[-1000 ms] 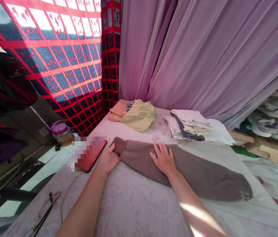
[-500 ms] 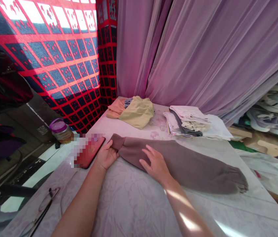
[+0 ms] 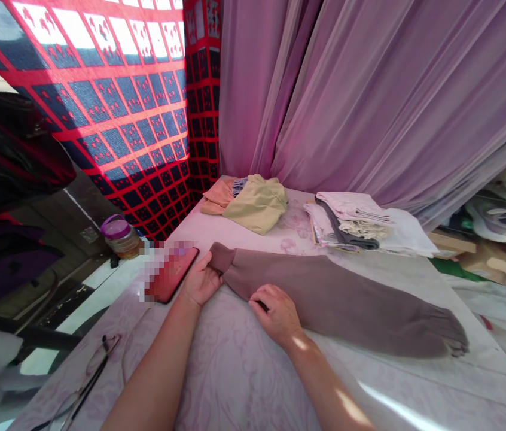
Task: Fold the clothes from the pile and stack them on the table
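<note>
Brown sweatpants point(image 3: 347, 299), folded lengthwise, lie across the table with a ribbed band at the left end and a gathered end at the right. At the band, my left hand point(image 3: 203, 281) grips the cloth, thumb on the upper side and fingers partly curled beneath. My right hand point(image 3: 277, 314) is closed at the near edge, its thumb and forefinger pinching the fabric a little right of the band. The tips of the right fingers are partly hidden.
Folded clothes in yellow-green point(image 3: 259, 203) and orange lie at the back. A stack of folded clothes point(image 3: 347, 209) sits further right. Close to my left hand is a red phone point(image 3: 174, 275); glasses point(image 3: 95, 365) lie near the left edge. A purple-lidded jar point(image 3: 121, 236) stands beyond.
My right hand has dropped toward the near edge of the sweatpants and its spread fingers have closed there. My left hand stays at the band. The view has shifted slightly.
</note>
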Demonstrator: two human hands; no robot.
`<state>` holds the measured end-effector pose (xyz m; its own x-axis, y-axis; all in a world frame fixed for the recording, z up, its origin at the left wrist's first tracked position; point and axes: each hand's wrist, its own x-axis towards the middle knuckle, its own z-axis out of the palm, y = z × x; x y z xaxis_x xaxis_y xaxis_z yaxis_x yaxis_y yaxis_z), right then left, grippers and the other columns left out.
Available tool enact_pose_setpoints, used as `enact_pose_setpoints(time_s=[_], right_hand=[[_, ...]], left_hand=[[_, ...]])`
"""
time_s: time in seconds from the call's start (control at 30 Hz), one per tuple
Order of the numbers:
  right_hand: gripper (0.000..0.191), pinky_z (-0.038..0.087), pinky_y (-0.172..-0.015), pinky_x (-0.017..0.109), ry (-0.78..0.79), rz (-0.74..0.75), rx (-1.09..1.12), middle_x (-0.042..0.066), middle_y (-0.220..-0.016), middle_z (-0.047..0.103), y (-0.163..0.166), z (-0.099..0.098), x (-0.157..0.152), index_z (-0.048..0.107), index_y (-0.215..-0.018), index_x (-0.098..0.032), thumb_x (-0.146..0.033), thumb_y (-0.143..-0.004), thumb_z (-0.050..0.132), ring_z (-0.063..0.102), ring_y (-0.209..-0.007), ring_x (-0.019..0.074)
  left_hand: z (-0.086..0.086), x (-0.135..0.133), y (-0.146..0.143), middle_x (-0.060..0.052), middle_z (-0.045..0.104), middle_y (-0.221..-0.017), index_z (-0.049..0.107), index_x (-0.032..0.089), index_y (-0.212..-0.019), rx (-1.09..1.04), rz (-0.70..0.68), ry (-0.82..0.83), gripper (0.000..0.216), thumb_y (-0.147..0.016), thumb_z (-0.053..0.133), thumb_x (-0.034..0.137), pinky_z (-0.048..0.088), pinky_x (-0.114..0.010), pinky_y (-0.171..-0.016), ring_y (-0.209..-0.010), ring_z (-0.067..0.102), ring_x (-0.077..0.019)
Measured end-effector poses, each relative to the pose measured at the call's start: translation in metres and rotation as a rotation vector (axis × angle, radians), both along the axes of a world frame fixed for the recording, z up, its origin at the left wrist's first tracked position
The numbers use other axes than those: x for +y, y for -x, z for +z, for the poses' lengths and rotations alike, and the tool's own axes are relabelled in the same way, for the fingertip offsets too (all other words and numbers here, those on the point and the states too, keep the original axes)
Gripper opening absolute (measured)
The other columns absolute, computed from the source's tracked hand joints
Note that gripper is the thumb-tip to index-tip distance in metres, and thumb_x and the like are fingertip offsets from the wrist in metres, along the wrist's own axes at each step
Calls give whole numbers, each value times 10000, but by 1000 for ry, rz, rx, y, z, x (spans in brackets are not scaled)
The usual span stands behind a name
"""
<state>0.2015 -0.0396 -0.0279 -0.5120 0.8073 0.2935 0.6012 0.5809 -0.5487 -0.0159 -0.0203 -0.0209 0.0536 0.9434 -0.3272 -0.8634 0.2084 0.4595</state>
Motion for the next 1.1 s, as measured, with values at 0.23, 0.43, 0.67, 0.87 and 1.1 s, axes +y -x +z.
enact_pose_setpoints(time_s=[0.23, 0.43, 0.67, 0.87, 1.1], right_hand=[[171, 420, -753, 271, 55, 24, -67, -1, -811, 675, 2, 10, 1, 692, -751, -249, -226, -866, 568, 596, -798, 148], [261, 455, -779, 276, 31, -93, -62, 20, -871, 708, -14, 19, 27, 709, -810, -254, -290, -913, 472, 633, -845, 160], [371, 373, -1036, 415, -27, -279, -286, 85, -1366, 555, -39, 2, 58, 631, -1218, -233, -335, -906, 458, 484, -1261, 229], [514, 164, -1125, 549, 51, -288, -562, 103, -1560, 276, -31, -4, 54, 411, -1440, -251, -417, -955, 394, 234, -1430, 273], [552, 124, -1131, 557, 129, -288, -590, 95, -1586, 199, -29, 1, 51, 334, -1479, -254, -464, -969, 341, 167, -1450, 267]], left_hand=[[1, -2, -2, -138, 713, -1099, 509, 96, -1313, 18, 6, -4, 390, -972, 395, 247, 541, -373, -914, -1041, 670, -226], [1, -1, -1, -124, 726, -1050, 554, 106, -1239, 42, 6, 6, 335, -962, 409, 226, 563, -349, -862, -958, 695, -206], [-1, -1, 0, -130, 724, -1061, 555, 112, -1233, 31, 14, 8, 330, -965, 405, 232, 566, -365, -857, -970, 694, -216], [-5, 2, 3, -163, 691, -1144, 532, 102, -1289, -17, 20, 26, 388, -969, 381, 261, 553, -409, -892, -1057, 664, -254], [-4, 2, 6, -168, 685, -1160, 501, 99, -1327, -24, 35, 40, 413, -977, 360, 268, 536, -443, -926, -1078, 654, -258]])
